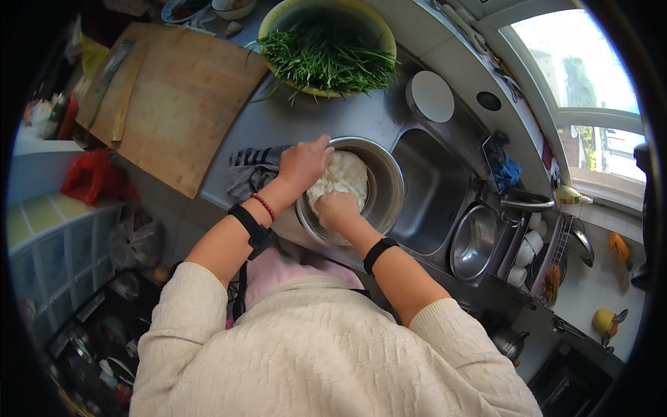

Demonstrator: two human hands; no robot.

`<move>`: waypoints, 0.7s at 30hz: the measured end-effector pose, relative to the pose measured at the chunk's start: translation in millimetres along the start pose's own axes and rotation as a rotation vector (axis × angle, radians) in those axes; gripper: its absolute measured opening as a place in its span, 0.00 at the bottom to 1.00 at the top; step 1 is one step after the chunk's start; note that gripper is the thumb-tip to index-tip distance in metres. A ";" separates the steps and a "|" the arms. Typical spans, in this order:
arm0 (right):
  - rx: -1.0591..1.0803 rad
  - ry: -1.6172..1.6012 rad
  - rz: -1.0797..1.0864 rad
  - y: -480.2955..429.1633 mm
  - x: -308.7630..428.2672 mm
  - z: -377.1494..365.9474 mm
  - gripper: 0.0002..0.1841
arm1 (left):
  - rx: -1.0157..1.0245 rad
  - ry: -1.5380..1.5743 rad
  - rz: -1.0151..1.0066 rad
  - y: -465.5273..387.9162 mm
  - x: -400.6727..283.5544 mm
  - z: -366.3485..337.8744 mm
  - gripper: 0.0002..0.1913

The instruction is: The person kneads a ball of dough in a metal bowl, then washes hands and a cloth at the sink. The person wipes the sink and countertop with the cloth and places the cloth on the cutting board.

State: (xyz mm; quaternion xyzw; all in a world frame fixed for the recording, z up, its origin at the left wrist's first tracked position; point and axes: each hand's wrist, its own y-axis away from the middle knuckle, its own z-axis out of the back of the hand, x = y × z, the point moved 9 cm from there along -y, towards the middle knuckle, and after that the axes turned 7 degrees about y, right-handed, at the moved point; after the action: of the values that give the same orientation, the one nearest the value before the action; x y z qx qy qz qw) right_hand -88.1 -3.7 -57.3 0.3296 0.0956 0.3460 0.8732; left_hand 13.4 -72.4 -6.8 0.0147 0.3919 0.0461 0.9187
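White dough (346,174) lies in a stainless steel pot (383,200) at the counter's front edge. My right hand (337,208) is curled into a fist and presses into the near side of the dough. My left hand (305,162) grips the pot's left rim, with its fingertips over the edge beside the dough. Beneath the left wrist, a striped grey cloth (252,174) lies crumpled on the counter.
A wooden board (177,104) carrying a knife (110,78) extends past the counter at left. Behind the pot stands a yellow basin (266,28) of green chives. A steel sink (432,193) is close on the right, with a round white-topped container (431,96) behind it.
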 end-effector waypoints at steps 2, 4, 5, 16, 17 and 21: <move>0.030 -0.050 -0.033 -12.7 -5.7 0.4 0.11 | 0.013 0.002 0.014 1.2 1.5 -3.0 0.11; 0.051 -0.096 -0.066 -23.1 -10.6 2.0 0.12 | 0.007 -0.006 0.017 0.9 2.4 -2.2 0.11; 0.085 -0.097 -0.065 -25.9 -10.9 1.2 0.13 | 0.004 -0.009 0.010 1.0 1.3 -1.7 0.11; -0.355 -0.370 -0.070 43.5 -69.2 43.2 0.12 | -0.013 0.035 0.015 4.0 -2.0 3.6 0.11; -0.673 -0.398 -0.092 48.8 -81.1 64.2 0.13 | -0.010 0.037 0.009 3.9 -1.9 3.4 0.11; -0.844 -0.526 -0.213 15.7 -104.5 63.5 0.11 | 0.027 0.094 0.006 1.5 0.1 0.9 0.12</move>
State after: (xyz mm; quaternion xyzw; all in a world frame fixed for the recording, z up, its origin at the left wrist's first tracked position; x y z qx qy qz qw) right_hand -149.1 -97.3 -5.0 0.0125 -0.2423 0.1688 0.9553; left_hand 14.0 -70.8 -6.2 0.0262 0.4354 0.0444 0.8988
